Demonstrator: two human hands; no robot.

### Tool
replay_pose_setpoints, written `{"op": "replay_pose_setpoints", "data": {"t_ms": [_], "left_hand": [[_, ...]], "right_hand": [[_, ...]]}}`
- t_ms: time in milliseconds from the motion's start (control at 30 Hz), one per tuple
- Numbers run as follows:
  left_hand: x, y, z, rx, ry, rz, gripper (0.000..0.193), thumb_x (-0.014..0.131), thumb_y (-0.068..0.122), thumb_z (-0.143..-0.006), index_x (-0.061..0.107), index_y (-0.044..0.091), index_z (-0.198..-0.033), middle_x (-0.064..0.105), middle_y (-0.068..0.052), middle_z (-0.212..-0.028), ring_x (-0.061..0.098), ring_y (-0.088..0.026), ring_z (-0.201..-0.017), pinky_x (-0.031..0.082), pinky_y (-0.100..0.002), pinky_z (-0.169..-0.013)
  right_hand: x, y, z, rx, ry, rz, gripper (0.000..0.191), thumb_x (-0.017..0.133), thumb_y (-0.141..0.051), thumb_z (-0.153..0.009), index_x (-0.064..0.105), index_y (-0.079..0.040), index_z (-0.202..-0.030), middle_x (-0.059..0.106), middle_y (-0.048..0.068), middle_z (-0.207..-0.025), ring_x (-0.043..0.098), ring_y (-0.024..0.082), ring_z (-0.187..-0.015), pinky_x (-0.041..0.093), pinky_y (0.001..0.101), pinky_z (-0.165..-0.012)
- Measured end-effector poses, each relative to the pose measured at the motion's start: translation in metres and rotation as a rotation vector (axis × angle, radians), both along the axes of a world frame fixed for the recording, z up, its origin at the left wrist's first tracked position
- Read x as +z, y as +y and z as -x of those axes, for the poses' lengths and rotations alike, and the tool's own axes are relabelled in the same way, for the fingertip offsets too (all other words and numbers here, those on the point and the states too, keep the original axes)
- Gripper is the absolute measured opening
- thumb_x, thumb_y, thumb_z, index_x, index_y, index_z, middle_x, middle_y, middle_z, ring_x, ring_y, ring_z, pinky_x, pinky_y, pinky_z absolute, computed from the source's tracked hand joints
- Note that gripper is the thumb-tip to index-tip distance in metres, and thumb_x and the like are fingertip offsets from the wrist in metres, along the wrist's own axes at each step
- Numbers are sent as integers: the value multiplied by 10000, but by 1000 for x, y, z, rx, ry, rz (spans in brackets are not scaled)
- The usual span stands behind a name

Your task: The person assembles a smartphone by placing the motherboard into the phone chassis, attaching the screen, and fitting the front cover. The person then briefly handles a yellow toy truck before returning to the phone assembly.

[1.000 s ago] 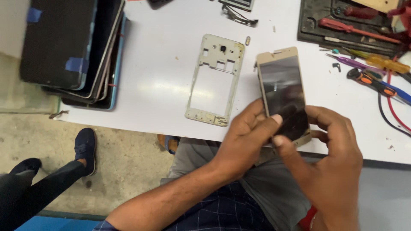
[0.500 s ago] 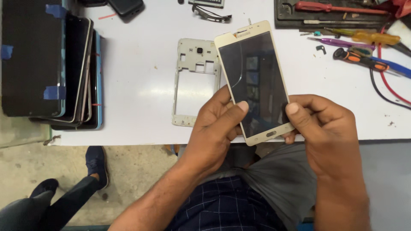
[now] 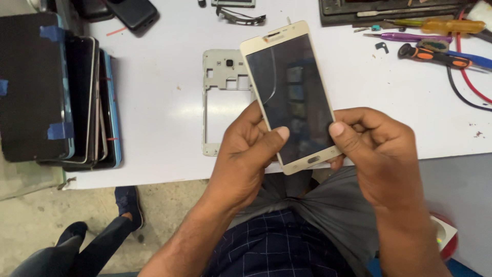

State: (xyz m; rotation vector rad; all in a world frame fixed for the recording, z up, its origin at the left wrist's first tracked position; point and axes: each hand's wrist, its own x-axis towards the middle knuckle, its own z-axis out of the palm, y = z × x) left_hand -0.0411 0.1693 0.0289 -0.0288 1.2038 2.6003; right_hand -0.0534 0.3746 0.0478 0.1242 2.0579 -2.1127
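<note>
Both hands were clamped on a gold-framed phone screen (image 3: 293,97), held up above the near edge of the white table (image 3: 154,128). The left hand (image 3: 246,154) gripped its lower left side, thumb laid across the dark glass; the right hand (image 3: 379,149) held the lower right corner, thumb pressing the glass edge and fingers curled behind. The screen tilted slightly, its top leaning away from the hands.

Just beyond the left hand, partly hidden behind the screen, a pale phone mid-frame (image 3: 218,97) lay flat on the table — empty, with its camera opening at the far end. Well to the left of the left hand stood a stack of dark tablets and screens (image 3: 56,92), some marked with blue tape. Beyond the right hand lay screwdrivers (image 3: 435,54) with orange, yellow and purple handles, and a red cable (image 3: 469,82) beside them. Far past the left hand rested a black phone (image 3: 134,13). Below the table edge — a dark shoe (image 3: 129,205) on the concrete floor.
</note>
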Motion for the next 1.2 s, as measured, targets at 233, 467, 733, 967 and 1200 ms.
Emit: {"op": "replay_pose_setpoints", "data": {"t_ms": [233,467,733,967,1200], "left_hand": [[3,-19,10,175,-97,87,374,619,30,-949,549,-81,-1300,725,-158,-1034,741,-213,-919,644,-378,-860],[22,-66,9,363,-65,58,309,584,-14,-974,576,-102,-1270,726,-216,-1084,749,-272,-985,631,-428,-939],[45,-103,-10,504,-38,16,317,560,-28,-1007,587,-107,-1313,721,-211,-1169,743,-240,-1050,608,-393,-992],[36,-91,-10,448,-44,83,265,608,-11,-969,599,-88,-1223,724,-190,-1091,736,-250,-987,614,-416,-952],[11,-44,3,353,-217,151,330,626,4,-901,589,-51,-1224,713,-116,-998,693,-194,-956,573,-397,-937]], "right_hand": [[-4,-9,-3,101,55,-78,359,648,-124,-985,654,89,-1273,699,90,-927,679,108,-779,567,215,-613],[0,-19,3,77,450,-585,357,725,-112,-960,653,53,-1268,712,120,-1041,696,102,-889,584,202,-661],[4,-79,9,228,669,-820,452,797,-205,-849,666,-1,-1231,710,139,-1108,663,280,-967,572,380,-736],[-11,-99,26,342,702,-638,503,679,-80,-855,642,-33,-1354,714,117,-1270,655,271,-1083,567,369,-896],[7,-56,9,70,301,-353,423,657,-124,-986,600,28,-1377,716,160,-1247,673,172,-1102,548,265,-905]]}}
